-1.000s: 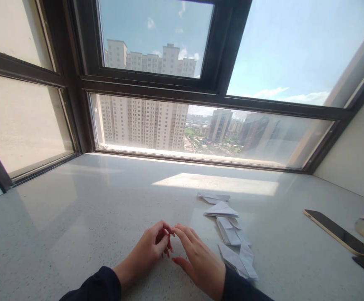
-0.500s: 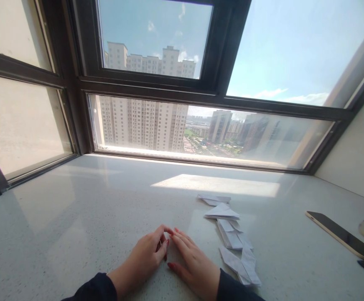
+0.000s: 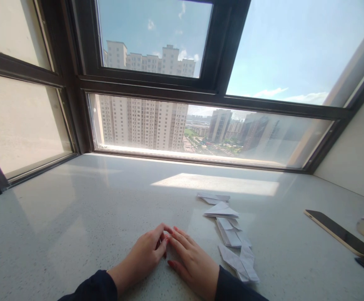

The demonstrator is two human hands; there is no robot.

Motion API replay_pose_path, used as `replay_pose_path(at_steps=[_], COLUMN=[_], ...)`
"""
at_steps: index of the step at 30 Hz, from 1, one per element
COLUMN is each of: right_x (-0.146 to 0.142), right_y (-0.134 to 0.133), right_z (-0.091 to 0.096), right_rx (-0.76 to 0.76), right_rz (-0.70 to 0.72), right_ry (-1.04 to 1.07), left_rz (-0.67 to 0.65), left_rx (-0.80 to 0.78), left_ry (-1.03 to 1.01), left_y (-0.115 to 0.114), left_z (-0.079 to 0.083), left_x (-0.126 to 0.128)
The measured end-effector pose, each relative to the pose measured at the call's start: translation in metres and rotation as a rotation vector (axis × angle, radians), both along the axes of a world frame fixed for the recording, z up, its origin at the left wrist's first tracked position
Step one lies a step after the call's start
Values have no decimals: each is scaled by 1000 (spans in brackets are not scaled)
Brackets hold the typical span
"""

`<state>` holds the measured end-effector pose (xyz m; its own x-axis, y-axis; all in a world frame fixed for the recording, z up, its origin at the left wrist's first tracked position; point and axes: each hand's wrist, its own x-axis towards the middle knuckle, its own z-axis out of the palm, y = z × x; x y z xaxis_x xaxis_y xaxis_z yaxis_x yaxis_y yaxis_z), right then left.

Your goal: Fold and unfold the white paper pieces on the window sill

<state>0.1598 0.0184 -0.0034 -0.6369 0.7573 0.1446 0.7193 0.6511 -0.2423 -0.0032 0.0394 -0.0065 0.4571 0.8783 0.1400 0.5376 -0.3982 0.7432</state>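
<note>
Meeting fingertip to fingertip near the front edge of the surface (image 3: 75,217): left hand (image 3: 146,256) curled, grip pinched together, whether on anything cannot be told; right hand (image 3: 194,263) flat, grip apart. Folded paper pieces (image 3: 232,239) lined up just right, seemingly kept within reach.

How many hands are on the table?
2. The left hand rests near the bottom middle, and the right hand lies beside it, touching it, just left of the folded paper pieces. No others show.
</note>
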Motion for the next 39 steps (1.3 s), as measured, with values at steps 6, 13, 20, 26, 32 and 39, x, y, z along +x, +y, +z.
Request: replay_pose_path(at_steps=[6, 13, 20, 26, 32, 39], right_x=[1, 2, 2, 2, 1, 1], right_y=[1, 0, 1, 1, -1, -1], right_z=[1, -3, -7, -3, -3, -5], right_rx=[6, 34, 49, 41, 38, 44], right_rz=[11, 1, 6, 1, -11, -7], right_ry=[-10, 24, 57, 28, -2, 9], left_rz=[2, 11, 11, 2, -3, -5], left_rx=[15, 17, 13, 0, 3, 12], left_ry=[-1, 18, 0, 8, 8, 8], left_y=[-1, 1, 0, 0, 1, 1], left_z=[-3, -6, -5, -4, -4, -7], left_x=[0, -1, -1, 0, 0, -1])
